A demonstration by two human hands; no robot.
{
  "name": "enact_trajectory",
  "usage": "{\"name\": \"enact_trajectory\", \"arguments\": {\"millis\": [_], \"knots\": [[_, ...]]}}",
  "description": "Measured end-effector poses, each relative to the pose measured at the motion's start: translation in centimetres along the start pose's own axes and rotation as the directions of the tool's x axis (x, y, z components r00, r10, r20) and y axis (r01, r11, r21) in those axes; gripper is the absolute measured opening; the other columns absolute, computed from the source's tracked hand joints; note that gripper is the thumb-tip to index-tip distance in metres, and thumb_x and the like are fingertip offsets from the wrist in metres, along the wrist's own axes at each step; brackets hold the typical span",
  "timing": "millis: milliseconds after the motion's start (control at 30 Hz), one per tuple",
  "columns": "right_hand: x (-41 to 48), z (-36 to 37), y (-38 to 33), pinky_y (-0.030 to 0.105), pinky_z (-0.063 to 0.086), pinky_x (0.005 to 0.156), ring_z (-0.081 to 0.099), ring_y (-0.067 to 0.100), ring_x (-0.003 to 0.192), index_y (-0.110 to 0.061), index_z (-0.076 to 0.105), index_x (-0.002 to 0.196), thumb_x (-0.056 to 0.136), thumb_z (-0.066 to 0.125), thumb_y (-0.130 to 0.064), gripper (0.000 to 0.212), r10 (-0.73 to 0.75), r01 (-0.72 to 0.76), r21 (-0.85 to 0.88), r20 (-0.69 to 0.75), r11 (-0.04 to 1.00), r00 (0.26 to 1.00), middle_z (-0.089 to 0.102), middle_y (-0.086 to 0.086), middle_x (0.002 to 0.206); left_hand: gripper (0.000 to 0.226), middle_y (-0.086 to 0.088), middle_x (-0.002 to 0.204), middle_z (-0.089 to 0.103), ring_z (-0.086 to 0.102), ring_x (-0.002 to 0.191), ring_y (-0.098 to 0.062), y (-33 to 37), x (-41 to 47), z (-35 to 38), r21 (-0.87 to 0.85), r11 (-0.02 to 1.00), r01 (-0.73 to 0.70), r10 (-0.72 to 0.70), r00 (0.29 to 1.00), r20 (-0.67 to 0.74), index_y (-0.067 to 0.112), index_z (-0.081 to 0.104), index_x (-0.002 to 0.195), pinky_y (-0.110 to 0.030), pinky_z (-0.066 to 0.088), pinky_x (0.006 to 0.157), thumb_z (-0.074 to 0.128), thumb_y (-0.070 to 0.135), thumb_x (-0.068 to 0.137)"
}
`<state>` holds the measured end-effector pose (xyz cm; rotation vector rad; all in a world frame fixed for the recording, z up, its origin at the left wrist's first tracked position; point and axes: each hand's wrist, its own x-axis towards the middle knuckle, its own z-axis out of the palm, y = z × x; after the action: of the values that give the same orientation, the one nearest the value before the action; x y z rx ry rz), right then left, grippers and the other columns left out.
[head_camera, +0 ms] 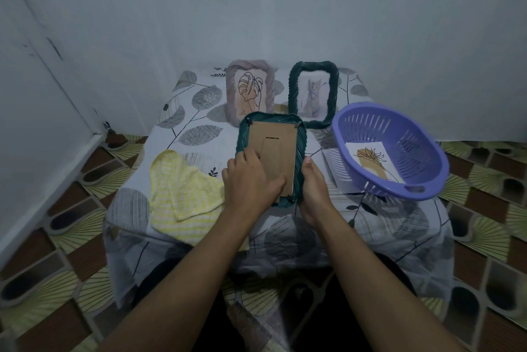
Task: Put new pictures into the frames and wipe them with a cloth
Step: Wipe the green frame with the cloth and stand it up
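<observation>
Pale walls met in a corner behind a low worktop (182,135) draped in a leaf-print cloth. At its left lay a crumpled yellow-striped cloth (182,192). Just right of it the left hand (251,177) pressed flat, fingers (275,183) spread on the cardboard backing of a dark green frame (300,157), held face down. The right hand (313,189) clasped that frame's right edge from below. Behind stood a pinkish frame (251,89) and a second green frame (313,93), both upright with drawings. Farthest right, a purple basket (422,157) held a printed picture (373,160)
</observation>
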<state>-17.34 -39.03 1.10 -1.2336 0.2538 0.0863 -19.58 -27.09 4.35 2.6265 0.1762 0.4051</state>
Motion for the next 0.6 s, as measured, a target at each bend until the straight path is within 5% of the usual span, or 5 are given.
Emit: {"name": "enact_trajectory", "arguments": {"millis": [200,367,600], "knots": [[0.4,-0.1,0.1,0.029,0.058,0.079,0.069,0.015,0.097,-0.019,0.059,0.123,0.109,0.029,-0.036,0.037,-0.048,0.049,-0.038,0.025,0.998,0.999,0.069,0.002,0.109,0.067,-0.011,0.125,0.050,0.053,0.110,-0.031,1.1,1.2,-2.5,-0.149,0.989,0.026,-0.008,0.992,0.125,0.010,0.039,0.130,-0.035,0.043,0.083,0.069,0.041,0.078],[0.6,-0.5,0.6,0.021,0.056,0.064,0.070,0.004,0.076,-0.023,0.063,0.102,0.109,0.031,-0.032,0.034,-0.066,0.069,-0.071,0.034,0.995,0.997,0.070,-0.003,0.095,0.062,-0.014,0.123,0.056,0.054,0.114,-0.032,1.3,3.2,-4.7,-0.040,0.999,0.028,-0.019,0.974,0.225,0.010,0.045,0.129,-0.034,0.045,0.084,0.066,0.043,0.081],[0.2,-0.6,0.5,0.050,0.054,0.092,0.068,0.034,0.098,-0.011,0.066,0.112,0.105,0.036,-0.046,0.047,0.132,-0.133,0.106,0.021,0.985,0.991,0.071,0.021,0.112,0.047,-0.006,0.105,0.059,0.055,0.097,-0.025,1.6,4.0,-6.4,0.015,0.999,0.041,-0.044,0.961,0.273,0.013,0.054,0.107,-0.031,0.041,0.071,0.069,0.048,0.079]]}}
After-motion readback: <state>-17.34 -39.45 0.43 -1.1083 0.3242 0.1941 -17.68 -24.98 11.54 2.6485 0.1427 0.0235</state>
